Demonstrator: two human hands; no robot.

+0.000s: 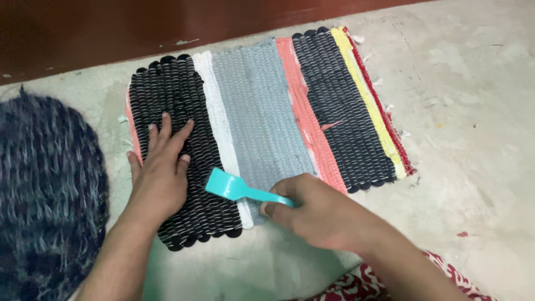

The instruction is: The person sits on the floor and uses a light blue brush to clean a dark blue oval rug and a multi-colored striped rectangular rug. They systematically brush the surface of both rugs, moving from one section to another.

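While one left hand (161, 170) flattens one mat (262, 117) (striped), one brush (239, 189) sweeps.

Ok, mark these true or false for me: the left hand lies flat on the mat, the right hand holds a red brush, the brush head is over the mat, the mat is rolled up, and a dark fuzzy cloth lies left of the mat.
1. The left hand lies flat on the mat. True.
2. The right hand holds a red brush. False: the brush is teal.
3. The brush head is over the mat. True, near the mat's near edge, by the black and white stripes.
4. The mat is rolled up. False: it lies spread flat on the floor.
5. A dark fuzzy cloth lies left of the mat. True.
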